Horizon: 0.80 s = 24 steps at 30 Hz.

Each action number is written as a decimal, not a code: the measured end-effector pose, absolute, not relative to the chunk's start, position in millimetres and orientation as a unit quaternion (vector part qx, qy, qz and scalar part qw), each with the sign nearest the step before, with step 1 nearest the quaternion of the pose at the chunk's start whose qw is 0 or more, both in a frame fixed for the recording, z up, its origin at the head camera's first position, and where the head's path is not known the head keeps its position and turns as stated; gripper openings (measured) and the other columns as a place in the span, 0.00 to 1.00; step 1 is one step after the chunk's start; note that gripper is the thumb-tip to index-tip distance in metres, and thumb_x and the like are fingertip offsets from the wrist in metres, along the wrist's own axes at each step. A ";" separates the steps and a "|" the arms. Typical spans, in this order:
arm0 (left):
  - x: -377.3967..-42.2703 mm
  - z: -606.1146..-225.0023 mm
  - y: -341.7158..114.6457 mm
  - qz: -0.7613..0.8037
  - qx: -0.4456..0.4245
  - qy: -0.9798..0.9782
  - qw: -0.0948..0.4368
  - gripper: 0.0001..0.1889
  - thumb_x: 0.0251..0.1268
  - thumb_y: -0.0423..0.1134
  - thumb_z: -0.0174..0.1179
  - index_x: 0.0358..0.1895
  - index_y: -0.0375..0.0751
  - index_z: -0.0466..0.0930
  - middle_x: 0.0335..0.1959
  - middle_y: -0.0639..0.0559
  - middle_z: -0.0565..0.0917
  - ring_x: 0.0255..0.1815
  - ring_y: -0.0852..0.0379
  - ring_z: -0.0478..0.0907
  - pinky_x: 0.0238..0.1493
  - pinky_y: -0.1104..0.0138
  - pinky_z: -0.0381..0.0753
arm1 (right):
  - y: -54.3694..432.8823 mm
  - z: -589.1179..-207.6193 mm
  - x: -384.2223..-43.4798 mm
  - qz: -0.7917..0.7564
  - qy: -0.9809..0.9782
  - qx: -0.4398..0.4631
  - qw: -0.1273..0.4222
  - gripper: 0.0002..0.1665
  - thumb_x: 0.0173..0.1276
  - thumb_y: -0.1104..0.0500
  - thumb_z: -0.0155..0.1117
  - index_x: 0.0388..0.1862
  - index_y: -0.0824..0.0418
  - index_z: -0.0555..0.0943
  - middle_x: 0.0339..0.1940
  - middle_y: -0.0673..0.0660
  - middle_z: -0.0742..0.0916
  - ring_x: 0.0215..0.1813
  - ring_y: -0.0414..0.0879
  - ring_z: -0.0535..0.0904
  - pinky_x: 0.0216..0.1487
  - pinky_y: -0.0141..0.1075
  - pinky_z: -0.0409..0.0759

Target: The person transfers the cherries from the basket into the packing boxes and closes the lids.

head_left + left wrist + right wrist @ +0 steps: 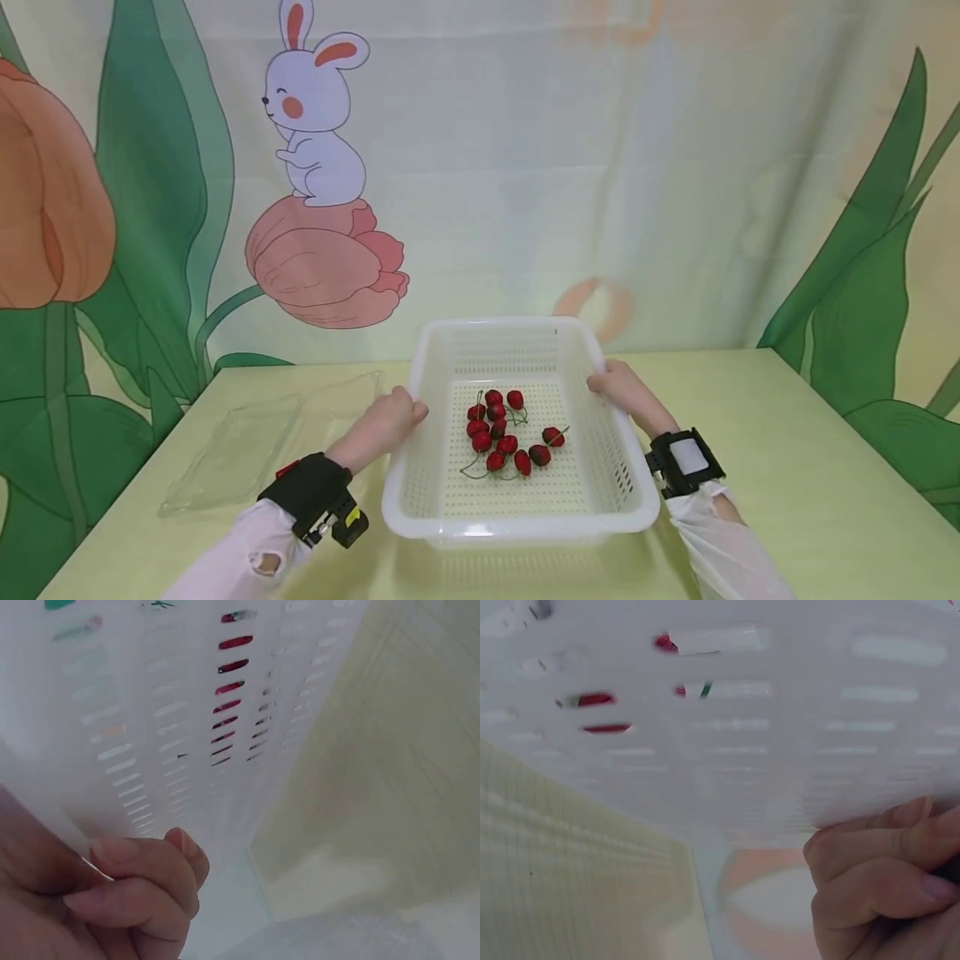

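Note:
A white slotted plastic basket (pixel 517 527) is held between both hands, slightly above the table and tilted toward the camera in the head view. Red cherries (pixel 507 444), several with green stems, lie on its perforated floor. On the left side, my left hand (pixel 384 423) grips the rim, its fingers curled under the edge in the left wrist view. Opposite it, my right hand (pixel 628 392) grips the right rim, fingers bent against the outer wall in the right wrist view. Through the slots, bits of red cherry (pixel 229 688) show.
Clear plastic trays or lids (pixel 232 450) lie on the left of the pale yellow table (pixel 795 467), partly behind the left forearm. A printed curtain (pixel 675 183) with a rabbit and tulips hangs right behind the table's far edge.

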State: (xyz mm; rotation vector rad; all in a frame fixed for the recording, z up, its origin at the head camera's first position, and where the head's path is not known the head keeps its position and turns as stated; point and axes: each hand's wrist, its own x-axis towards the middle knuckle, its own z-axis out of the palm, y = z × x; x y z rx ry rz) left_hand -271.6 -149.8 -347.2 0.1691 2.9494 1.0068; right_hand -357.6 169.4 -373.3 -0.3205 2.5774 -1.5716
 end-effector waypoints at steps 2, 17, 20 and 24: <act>-273.8 -344.9 -150.3 0.296 0.055 0.954 0.016 0.12 0.63 0.34 0.44 0.38 0.23 0.63 0.23 0.41 0.70 0.21 0.53 0.71 0.20 0.65 0.72 | 170.0 -373.6 -357.6 -0.516 0.848 -0.106 0.054 0.22 0.56 0.65 0.46 0.49 0.77 0.65 0.38 0.68 0.76 0.32 0.53 0.77 0.30 0.43 0.76; -286.6 -302.1 -128.0 0.065 0.068 0.993 -0.074 0.12 0.57 0.38 0.56 0.23 0.35 0.67 0.19 0.46 0.66 0.20 0.52 0.66 0.19 0.61 0.66 | 170.1 -373.0 -360.5 -0.507 0.855 -0.096 0.047 0.23 0.57 0.65 0.47 0.51 0.77 0.63 0.41 0.69 0.76 0.34 0.55 0.77 0.32 0.44 0.76; -292.0 -297.0 -119.3 0.069 0.079 0.992 -0.067 0.12 0.58 0.37 0.55 0.20 0.38 0.67 0.16 0.49 0.64 0.17 0.55 0.63 0.17 0.63 0.61 | 169.8 -374.8 -360.7 -0.512 0.853 -0.084 0.045 0.24 0.56 0.65 0.48 0.51 0.77 0.64 0.41 0.69 0.76 0.35 0.55 0.77 0.32 0.45 0.77; -298.8 -288.7 -109.2 0.069 0.091 0.992 -0.056 0.15 0.59 0.36 0.54 0.16 0.40 0.65 0.13 0.53 0.60 0.14 0.57 0.59 0.17 0.65 0.56 | 168.5 -373.8 -360.3 -0.512 0.854 -0.078 0.040 0.24 0.54 0.65 0.49 0.49 0.77 0.65 0.41 0.69 0.77 0.35 0.55 0.78 0.31 0.45 0.77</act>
